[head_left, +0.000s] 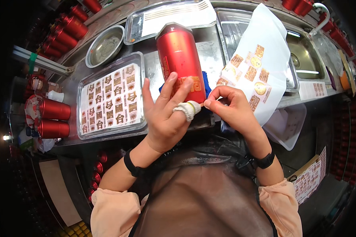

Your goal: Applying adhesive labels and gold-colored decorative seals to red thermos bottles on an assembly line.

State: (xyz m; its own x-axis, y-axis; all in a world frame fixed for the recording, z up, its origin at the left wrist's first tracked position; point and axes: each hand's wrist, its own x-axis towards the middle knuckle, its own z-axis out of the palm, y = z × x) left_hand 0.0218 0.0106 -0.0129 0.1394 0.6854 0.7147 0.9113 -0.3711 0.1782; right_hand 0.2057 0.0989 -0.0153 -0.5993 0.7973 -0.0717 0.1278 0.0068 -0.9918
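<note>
A tall red metal bottle [179, 55] with gold markings stands tilted on the steel counter in front of me. My left hand [164, 116] wraps its lower left side, one finger wrapped in white tape. My right hand [229, 106] pinches a small sticker edge at the bottle's lower right. A blue cloth [205, 82] shows behind the bottle.
A steel tray [83, 85] holds a sheet of gold stickers at left. A white sticker sheet [257, 71] lies over another tray at right. A steel bowl [105, 45], a sink [304, 59] and rows of red bottles [53, 118] surround the counter.
</note>
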